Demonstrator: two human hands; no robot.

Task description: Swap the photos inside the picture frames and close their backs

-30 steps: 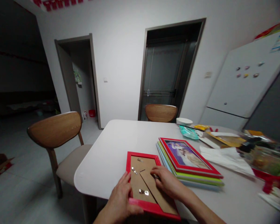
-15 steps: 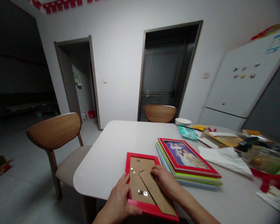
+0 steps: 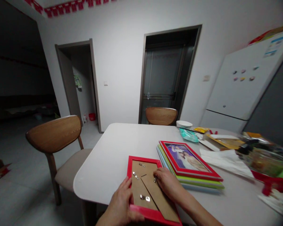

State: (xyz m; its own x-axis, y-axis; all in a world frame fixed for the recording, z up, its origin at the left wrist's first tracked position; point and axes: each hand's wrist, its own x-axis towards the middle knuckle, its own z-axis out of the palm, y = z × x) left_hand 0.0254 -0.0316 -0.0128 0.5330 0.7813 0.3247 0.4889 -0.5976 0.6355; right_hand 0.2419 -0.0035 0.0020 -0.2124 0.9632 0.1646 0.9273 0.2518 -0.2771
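Just left of the stack of frames (image 3: 191,158), a red frame (image 3: 145,188) is back side up at the near edge of the surface (image 3: 122,141). The left hand (image 3: 122,201) grips its left side; the right hand's (image 3: 166,182) fingers curl at a metal clip (image 3: 155,180), whether pinching I cannot tell. Beyond the stack is a teal packet (image 3: 189,135).

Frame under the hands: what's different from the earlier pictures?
Little: the right hand shifted slightly right, and a clip beside it shows more clearly. The view tipped up a bit. No grip was visibly taken or released. The left hand still holds the frame; the stack stays put.
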